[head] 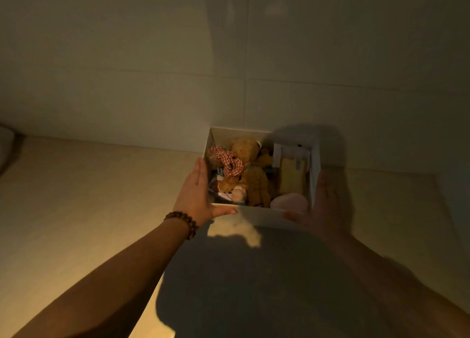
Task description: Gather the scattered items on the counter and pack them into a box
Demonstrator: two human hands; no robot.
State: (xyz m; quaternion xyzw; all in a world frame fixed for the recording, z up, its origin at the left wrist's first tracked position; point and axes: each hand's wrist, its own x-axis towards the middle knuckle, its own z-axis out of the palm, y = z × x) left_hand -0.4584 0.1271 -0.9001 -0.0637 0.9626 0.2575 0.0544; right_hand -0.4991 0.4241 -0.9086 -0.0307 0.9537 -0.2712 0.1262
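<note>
A white open box (259, 214) stands on the counter against the back wall. Inside lie a brown teddy bear (250, 159), a red checked scrunchie (230, 163), a yellow packet (292, 175), a pale pink round item (290, 201) and other small things. My left hand (195, 192) presses flat against the box's left side, fingers straight, thumb along the front rim. My right hand (323, 203) lies flat against the right side in shadow, thumb at the front corner.
The pale counter (89, 198) stretches left and right of the box, dimly lit. A tiled wall (229, 58) rises directly behind it. A dark grey object (6, 144) sits at the far left edge. My shadow covers the counter in front.
</note>
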